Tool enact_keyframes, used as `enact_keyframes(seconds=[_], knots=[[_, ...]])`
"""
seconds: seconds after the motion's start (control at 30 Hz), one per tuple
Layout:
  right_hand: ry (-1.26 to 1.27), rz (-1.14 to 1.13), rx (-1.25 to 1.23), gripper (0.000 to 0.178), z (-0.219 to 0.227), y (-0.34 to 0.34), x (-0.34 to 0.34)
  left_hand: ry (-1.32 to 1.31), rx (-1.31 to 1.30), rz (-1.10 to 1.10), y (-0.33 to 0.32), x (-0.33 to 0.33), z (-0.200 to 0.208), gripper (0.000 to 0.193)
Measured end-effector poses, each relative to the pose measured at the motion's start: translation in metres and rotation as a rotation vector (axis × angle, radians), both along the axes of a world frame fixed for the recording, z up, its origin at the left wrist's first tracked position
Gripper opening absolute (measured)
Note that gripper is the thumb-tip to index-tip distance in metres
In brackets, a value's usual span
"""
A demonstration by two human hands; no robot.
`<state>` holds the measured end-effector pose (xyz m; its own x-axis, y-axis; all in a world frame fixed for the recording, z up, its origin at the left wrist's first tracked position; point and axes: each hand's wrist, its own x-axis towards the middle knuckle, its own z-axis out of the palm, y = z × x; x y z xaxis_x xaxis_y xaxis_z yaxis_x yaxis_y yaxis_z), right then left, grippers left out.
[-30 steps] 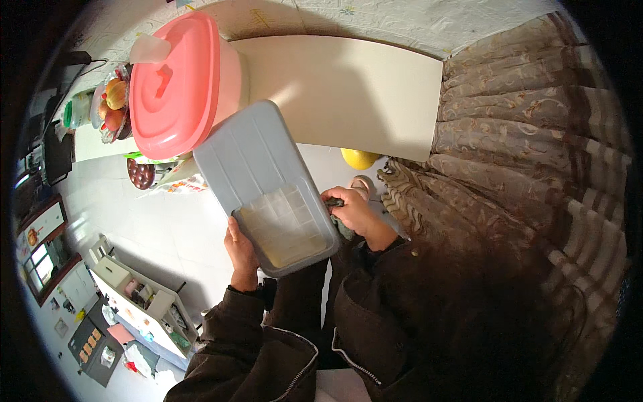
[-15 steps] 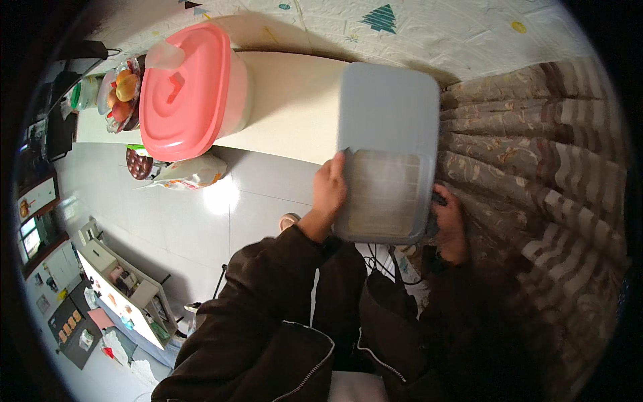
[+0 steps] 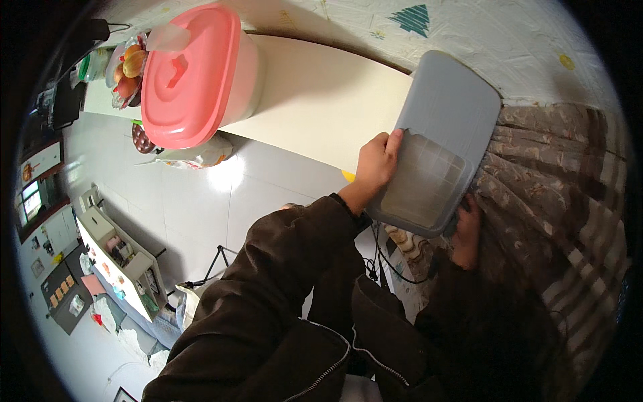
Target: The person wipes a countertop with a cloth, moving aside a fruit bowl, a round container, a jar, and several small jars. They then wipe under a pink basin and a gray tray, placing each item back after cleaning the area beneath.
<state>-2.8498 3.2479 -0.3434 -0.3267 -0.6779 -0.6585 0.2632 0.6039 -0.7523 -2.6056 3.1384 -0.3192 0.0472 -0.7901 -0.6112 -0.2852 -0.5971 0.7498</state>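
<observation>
A storage box (image 3: 452, 100) with a grey lid is at the right end of the narrow white tabletop (image 3: 321, 87), slanted with its far end leaning right. A see-through panel (image 3: 425, 179) fills the near half of its lid. My left hand (image 3: 376, 164) grips the box's left edge, thumb on top beside the panel. Around its near right side, my right hand (image 3: 467, 231) is closed on the box; its fingertips are partly hidden beneath the rim. I cannot tell whether the box's underside touches the tabletop.
A large pink-lidded tub (image 3: 191, 80) stands toward the left of the tabletop, with bagged fruit (image 3: 130, 70) beyond it. Brown patterned curtains (image 3: 556, 181) hang close on the right. Black cables (image 3: 382, 258) dangle below the box. A white shelf unit (image 3: 124, 258) stands lower left.
Held in both hands, the box has shifted right and turned clockwise, its far end now nearer the curtains. My view has also shifted slightly.
</observation>
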Motion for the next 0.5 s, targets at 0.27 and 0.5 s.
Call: enact_keyframes(seconds=[0.27,0.5], knots=[[0.215,0.056,-0.026,0.032,-0.012,-0.004,-0.008,0.012,-0.023,0.057,-0.007,-0.005,-0.004,0.056],[0.418,0.176,0.116,0.039,0.003,0.058,0.011,-0.016,-0.117,-0.069,0.000,0.023,-0.007,0.054]])
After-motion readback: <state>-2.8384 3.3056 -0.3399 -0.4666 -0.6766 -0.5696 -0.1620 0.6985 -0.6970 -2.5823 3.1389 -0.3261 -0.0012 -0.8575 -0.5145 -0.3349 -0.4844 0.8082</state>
